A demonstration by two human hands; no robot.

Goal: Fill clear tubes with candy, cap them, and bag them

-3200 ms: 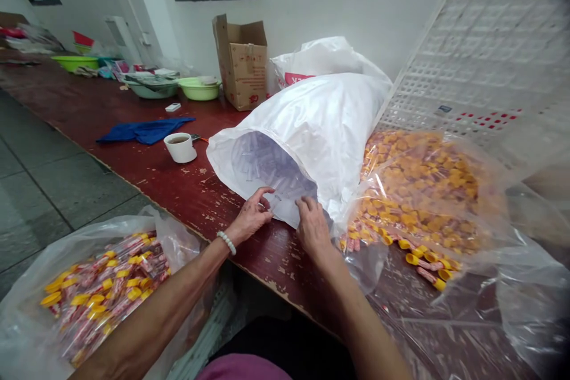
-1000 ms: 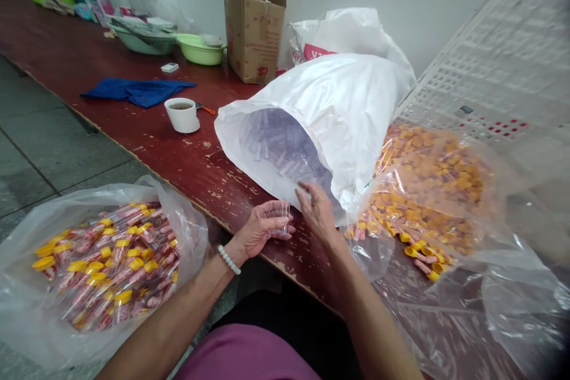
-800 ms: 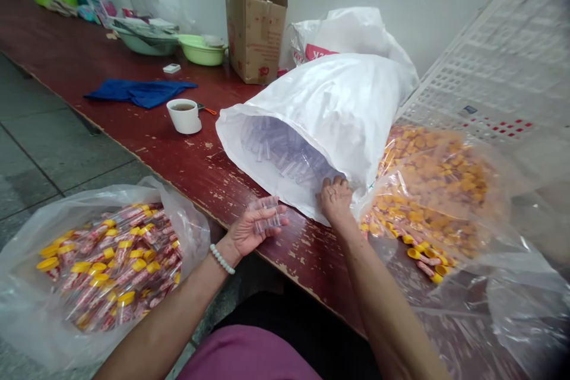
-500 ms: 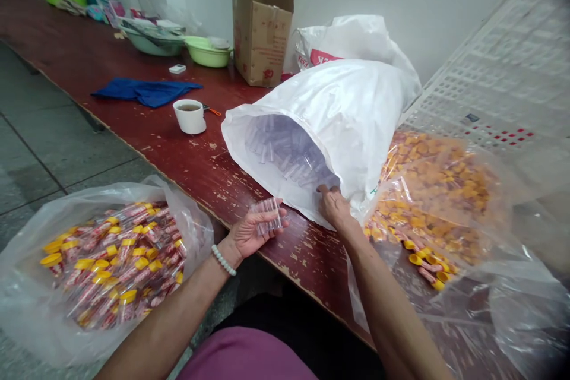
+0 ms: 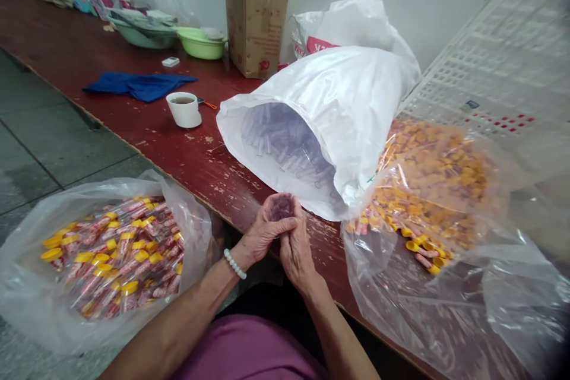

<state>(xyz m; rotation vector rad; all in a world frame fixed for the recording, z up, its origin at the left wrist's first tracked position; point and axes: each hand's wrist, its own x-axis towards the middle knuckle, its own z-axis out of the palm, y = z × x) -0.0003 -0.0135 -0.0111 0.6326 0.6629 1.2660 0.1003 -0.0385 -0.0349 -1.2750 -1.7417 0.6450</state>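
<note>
1. Tubes of clear, glossy plastic sit bunched between the two hands, near the table's edge, in front of the sack.
2. At left, a crinkled, cloudy bag holds yellow-capped tubes, lying at many angles.
3. Left hand, beaded at the wrist, curls round the tubes, thumb across their near side.
4. Right hand touches it, half closed round their right side.
5. Rightward, a smooth white sack gapes toward the hands, loose clear tubes inside; then shiny film beside piled yellow caps.
6. Fingers hide much, but the held tubes' long axis seems near upright, round ends up.
7. Chipped red table: its edge slants from upper left to lower right; scuffed wood separates cup from edge, and hands from sack lip.
</note>
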